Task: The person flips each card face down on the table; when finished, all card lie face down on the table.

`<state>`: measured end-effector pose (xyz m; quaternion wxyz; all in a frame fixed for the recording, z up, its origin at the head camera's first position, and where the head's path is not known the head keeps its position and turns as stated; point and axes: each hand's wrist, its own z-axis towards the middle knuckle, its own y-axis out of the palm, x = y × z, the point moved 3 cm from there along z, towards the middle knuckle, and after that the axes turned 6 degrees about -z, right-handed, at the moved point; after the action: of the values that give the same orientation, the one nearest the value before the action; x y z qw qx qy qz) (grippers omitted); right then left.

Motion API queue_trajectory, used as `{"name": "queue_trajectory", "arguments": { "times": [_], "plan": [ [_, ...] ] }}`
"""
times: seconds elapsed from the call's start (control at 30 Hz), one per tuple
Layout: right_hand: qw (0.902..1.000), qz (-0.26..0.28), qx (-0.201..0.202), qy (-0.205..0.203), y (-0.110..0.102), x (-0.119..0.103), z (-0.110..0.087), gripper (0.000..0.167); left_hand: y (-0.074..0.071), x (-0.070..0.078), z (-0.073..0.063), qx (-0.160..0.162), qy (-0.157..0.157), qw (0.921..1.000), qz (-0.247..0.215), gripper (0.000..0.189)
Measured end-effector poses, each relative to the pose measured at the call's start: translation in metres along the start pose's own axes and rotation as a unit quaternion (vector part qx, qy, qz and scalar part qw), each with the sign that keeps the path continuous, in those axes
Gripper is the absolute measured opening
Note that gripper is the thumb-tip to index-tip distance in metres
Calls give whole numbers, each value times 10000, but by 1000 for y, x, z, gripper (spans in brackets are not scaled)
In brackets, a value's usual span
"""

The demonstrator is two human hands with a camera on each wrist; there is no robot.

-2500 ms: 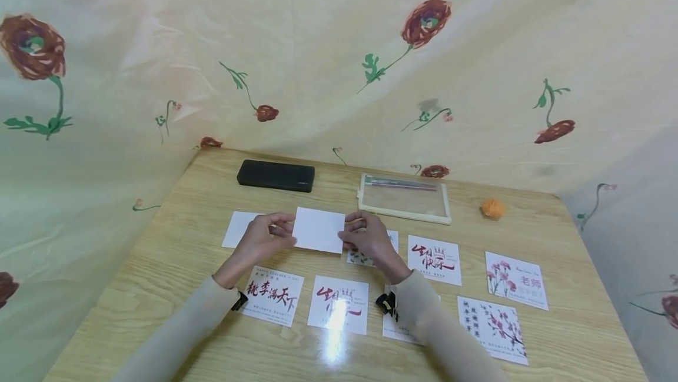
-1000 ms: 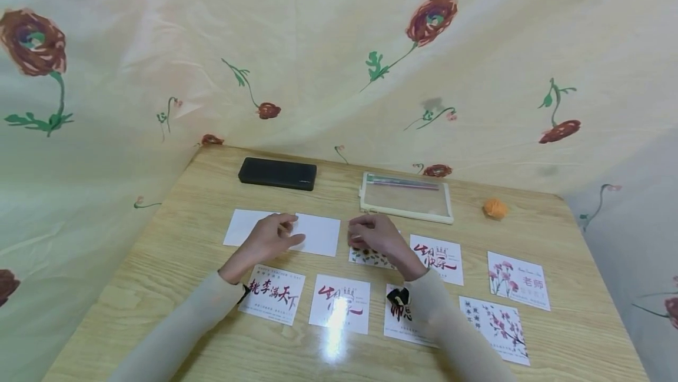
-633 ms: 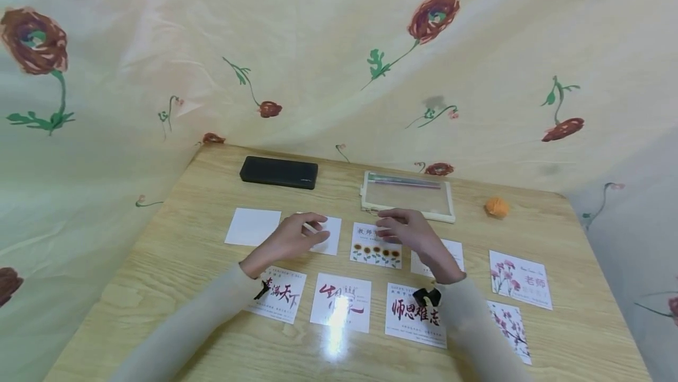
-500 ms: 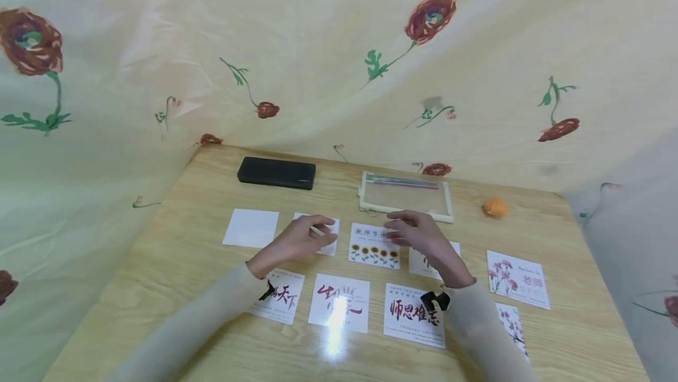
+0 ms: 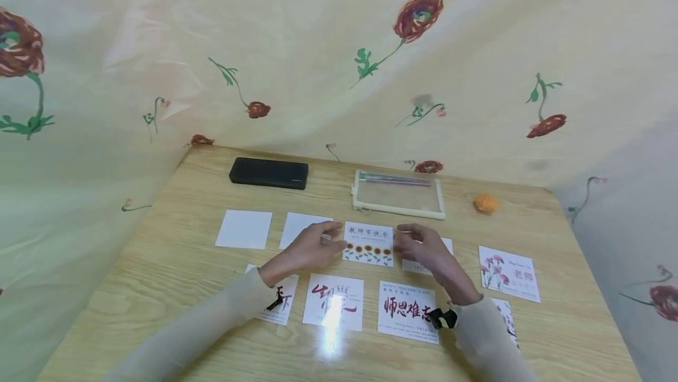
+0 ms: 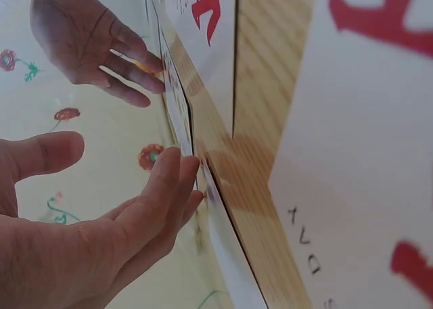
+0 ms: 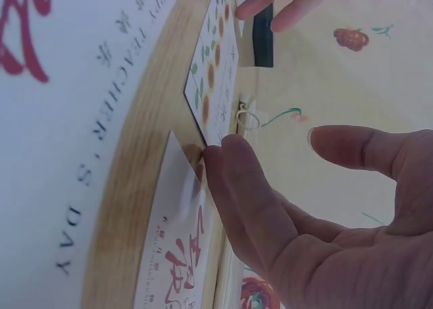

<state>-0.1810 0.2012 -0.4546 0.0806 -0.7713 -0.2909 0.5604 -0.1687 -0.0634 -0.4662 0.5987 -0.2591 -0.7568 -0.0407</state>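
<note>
Script cards (image 5: 333,302): nearest me, three across the tabletop (image 5: 175,276) at 8, 7 and 5 o'clock from the sunflower card (image 5: 368,242); I take the gaps as there so each face reads.
Left hand (image 5: 307,251): at 9 o'clock, thumb spread wide from loosely bent fingers, holding nothing, partly covering a blank card (image 5: 298,226).
Right hand (image 5: 428,252): at 3 o'clock, likewise wide and holding nothing; whether my fingertips touch the card's edge, I cannot tell.
Sunflower card: face up, seemingly flat, between my hands; one each side leaves its print uncovered.
Pouch (image 5: 398,196), black case (image 5: 269,173), orange ball (image 5: 486,203): at 1, 10 and between 2 and 3 o'clock, probably set back to leave the cards room.
Flowered cloth (image 5: 296,52): hanging at 12 o'clock, likely as a plain screen behind everything.
</note>
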Motion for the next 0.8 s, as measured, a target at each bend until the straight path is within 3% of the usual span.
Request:
{"name": "queue_trajectory", "arguments": {
  "times": [0.33,0.8],
  "plan": [
    [9988,314,136,344,4,4,-7,60,6,-2,-2,-73,-38,9995,-311,59],
    [9935,849,300,702,11,5,-4,61,9,-4,-1,-33,62,9995,-308,60]
  ]
}}
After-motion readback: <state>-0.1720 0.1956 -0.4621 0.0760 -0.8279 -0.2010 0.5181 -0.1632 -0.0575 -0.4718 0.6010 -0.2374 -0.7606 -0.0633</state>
